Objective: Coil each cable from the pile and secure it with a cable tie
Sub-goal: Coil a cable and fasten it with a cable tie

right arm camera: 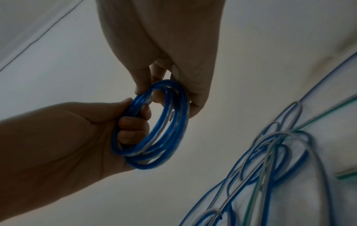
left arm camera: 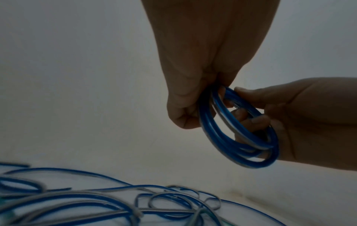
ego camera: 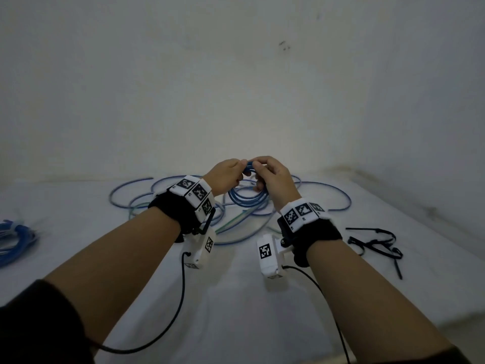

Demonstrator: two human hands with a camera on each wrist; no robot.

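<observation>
A blue cable coil (ego camera: 246,201) of several loops hangs in the air between both hands, above the table. My left hand (ego camera: 239,171) pinches its top left, thumb and fingers curled round the strands. My right hand (ego camera: 258,171) grips the top right, with fingers hooked through the ring. In the left wrist view the coil (left arm camera: 212,137) hangs below my left hand (left arm camera: 195,110), and my right hand (left arm camera: 249,111) reaches in from the right. In the right wrist view the coil (right arm camera: 172,137) sits between my right hand (right arm camera: 154,88) and my left hand (right arm camera: 133,122).
A pile of loose blue cables (ego camera: 329,191), with a green one (ego camera: 233,222) among them, sprawls on the white table (ego camera: 236,298) under the hands. Black cable ties (ego camera: 375,243) lie at the right. A bundle of coiled blue cables (ego camera: 13,240) lies at the left edge.
</observation>
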